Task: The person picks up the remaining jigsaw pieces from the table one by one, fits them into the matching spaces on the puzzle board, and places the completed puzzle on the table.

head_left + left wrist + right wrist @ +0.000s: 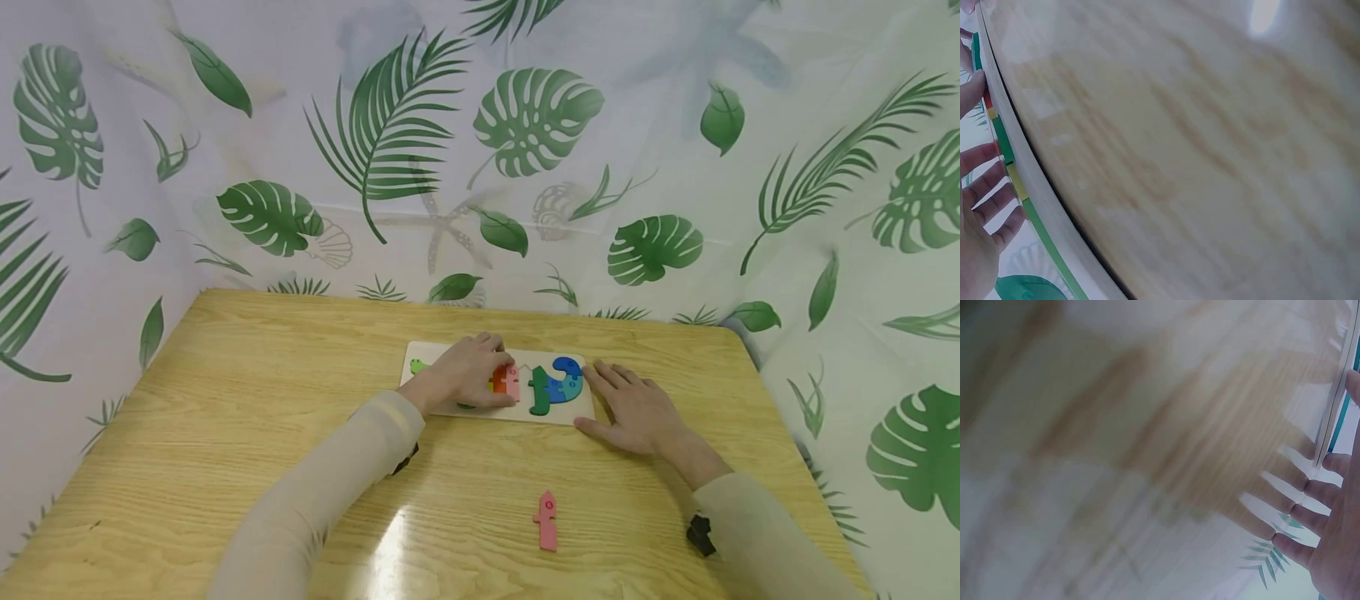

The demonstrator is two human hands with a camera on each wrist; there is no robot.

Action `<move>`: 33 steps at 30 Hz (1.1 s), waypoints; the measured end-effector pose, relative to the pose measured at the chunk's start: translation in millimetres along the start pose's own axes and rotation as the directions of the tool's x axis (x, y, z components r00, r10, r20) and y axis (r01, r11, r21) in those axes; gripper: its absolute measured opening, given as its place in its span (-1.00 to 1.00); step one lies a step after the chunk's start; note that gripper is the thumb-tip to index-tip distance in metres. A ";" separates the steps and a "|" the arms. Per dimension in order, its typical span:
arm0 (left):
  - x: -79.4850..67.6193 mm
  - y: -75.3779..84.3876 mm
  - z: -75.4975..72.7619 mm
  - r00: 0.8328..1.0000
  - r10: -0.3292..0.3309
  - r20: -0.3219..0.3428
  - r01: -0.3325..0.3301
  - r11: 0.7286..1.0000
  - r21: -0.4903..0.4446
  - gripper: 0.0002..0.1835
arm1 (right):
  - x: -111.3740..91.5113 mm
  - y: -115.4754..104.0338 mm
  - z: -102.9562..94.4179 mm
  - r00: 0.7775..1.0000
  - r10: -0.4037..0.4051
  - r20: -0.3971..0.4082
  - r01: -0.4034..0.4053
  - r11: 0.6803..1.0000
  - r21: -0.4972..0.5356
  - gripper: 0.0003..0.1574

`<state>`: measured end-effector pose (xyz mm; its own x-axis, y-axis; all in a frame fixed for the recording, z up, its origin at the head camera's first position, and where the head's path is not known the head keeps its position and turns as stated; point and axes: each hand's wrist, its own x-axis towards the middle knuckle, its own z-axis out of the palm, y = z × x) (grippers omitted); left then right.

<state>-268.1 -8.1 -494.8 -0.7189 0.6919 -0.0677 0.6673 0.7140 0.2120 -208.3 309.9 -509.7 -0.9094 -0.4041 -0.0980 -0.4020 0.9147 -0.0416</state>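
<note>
A pale wooden puzzle board lies near the table's back edge. My left hand reaches over it, thumb and index fingertips at opposite ends of a pink puzzle piece. Beside that is an orange piece, partly hidden by the hand. A bare gap separates the pink piece from a dark green piece, which joins blue pieces forming a curled tail. At the board's right edge rests my right hand, fingers straight and spread. A light green head-shaped piece shows at the left.
Another pink piece, long and pointed at one end, lies on the wooden table in front of the board. Behind the table hangs a leaf-patterned cloth. Both wrists carry a dark device.
</note>
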 end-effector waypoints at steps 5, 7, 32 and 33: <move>-3.2 2.9 -2.1 1.000 0.000 0.009 0.000 1.000 0.004 -0.20 | -0.2 -0.4 -2.8 1.000 0.001 0.004 -0.001 1.000 -0.001 0.23; -5.4 4.9 -2.3 1.000 0.000 0.011 0.000 1.000 0.009 -0.18 | -0.2 -0.7 -3.6 1.000 0.000 0.006 0.000 1.000 -0.007 0.23; -26.5 39.7 -4.2 0.997 0.072 -0.005 -0.070 0.982 0.177 -0.06 | 1.1 0.2 -1.6 1.000 0.005 0.023 -0.005 1.000 -0.010 0.26; -27.4 41.2 -3.7 0.997 0.081 -0.009 -0.078 0.980 0.180 -0.06 | 1.0 0.2 -1.5 1.000 0.008 0.024 -0.008 1.000 -0.007 0.26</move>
<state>-221.6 2.0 -480.5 -0.6640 0.7465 -0.0420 0.7456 0.6653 0.0373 -209.5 309.7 -508.3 -0.9098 -0.3965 -0.1225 -0.3954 0.9179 -0.0340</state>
